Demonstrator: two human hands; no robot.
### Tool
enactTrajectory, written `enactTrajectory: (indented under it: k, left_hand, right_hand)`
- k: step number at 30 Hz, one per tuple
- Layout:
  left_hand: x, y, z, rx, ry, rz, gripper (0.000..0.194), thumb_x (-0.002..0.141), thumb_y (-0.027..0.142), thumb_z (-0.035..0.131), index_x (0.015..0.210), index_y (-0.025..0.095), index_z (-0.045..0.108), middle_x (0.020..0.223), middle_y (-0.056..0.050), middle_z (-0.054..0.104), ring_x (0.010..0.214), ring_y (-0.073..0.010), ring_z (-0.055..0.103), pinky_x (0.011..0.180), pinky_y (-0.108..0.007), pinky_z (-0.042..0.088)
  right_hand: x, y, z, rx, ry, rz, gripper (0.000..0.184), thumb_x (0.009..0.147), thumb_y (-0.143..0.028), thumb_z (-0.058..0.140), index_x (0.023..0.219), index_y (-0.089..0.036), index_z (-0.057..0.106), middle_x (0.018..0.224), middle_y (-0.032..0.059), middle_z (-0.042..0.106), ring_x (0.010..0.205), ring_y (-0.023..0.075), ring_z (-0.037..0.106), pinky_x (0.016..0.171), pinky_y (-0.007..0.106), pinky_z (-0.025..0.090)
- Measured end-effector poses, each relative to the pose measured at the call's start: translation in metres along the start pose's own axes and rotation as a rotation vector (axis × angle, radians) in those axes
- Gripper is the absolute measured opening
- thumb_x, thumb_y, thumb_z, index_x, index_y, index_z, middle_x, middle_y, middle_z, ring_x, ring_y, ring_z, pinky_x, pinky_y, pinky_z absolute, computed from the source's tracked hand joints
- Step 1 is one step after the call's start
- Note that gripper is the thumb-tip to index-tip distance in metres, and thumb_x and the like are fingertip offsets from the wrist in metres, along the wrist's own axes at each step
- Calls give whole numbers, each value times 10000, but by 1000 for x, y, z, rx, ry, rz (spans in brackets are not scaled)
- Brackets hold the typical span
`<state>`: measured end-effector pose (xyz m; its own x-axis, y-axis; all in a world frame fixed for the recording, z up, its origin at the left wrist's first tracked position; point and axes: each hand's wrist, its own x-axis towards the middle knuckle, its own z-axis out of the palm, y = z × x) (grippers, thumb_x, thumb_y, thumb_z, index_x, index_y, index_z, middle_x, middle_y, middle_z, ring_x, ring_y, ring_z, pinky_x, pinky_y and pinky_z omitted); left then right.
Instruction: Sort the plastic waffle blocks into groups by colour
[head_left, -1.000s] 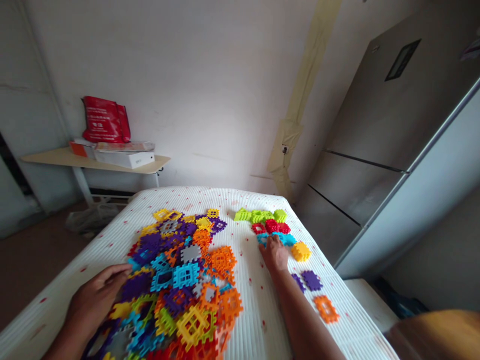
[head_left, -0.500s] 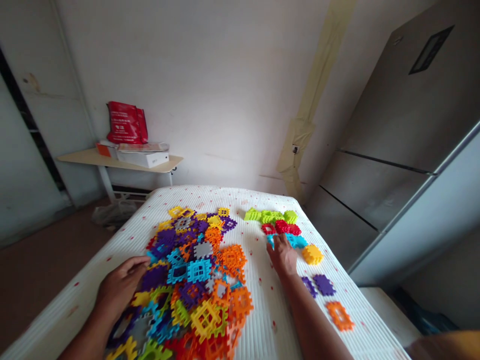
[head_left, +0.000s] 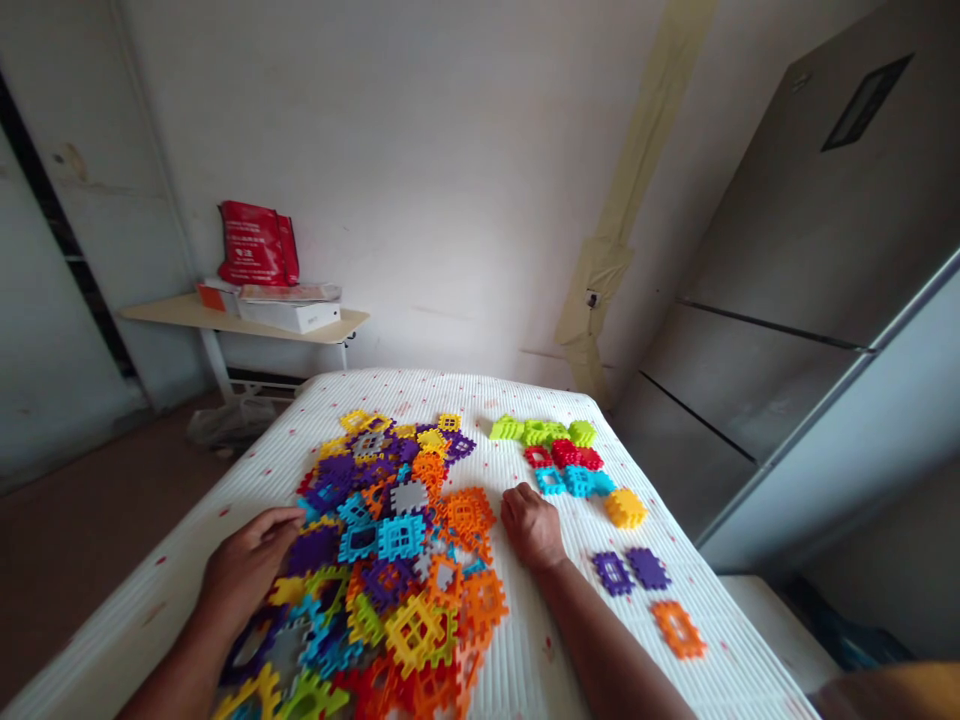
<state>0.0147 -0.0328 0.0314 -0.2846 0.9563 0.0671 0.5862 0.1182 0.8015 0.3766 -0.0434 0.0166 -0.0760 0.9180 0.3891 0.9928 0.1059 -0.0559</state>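
A heap of colourful plastic interlocking tiles (head_left: 401,535) covers the left and middle of the bed-like surface. My left hand (head_left: 251,560) rests at the heap's left edge, its fingers bent together with the tips against a blue tile (head_left: 308,509); whether they grip it is hidden. My right hand (head_left: 532,525) is closed, fingers curled down, just right of the orange tiles (head_left: 466,515), and no tile shows in it. Sorted by colour on the right are green tiles (head_left: 535,432), red tiles (head_left: 568,454), blue tiles (head_left: 579,481), a yellow stack (head_left: 625,508), purple tiles (head_left: 648,568) and an orange tile (head_left: 679,629).
A white ribbed cover with red dots (head_left: 517,640) lies under everything. Behind it at left, a small table (head_left: 176,312) carries a red bag (head_left: 257,245) and a white box (head_left: 292,315). A grey fridge (head_left: 780,260) stands at the right, beyond the cover's edge.
My right hand has drawn back left from the blue tiles on the right to the heap's edge, uncovering a blue frame tile there. My left hand has stayed almost in place.
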Motion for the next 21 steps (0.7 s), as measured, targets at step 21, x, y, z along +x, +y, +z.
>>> enactTrajectory:
  k: [21]
  left_hand:
    - [-33, 14, 46, 351, -91, 947, 362, 724, 239, 551, 1032, 354, 704, 1107, 1, 713, 1006, -209, 645, 905, -328, 475]
  right_hand:
    - [1, -1, 3, 5, -53, 0, 208, 892, -158, 446, 777, -189, 617, 809, 16, 623, 701, 102, 567, 584, 189, 325]
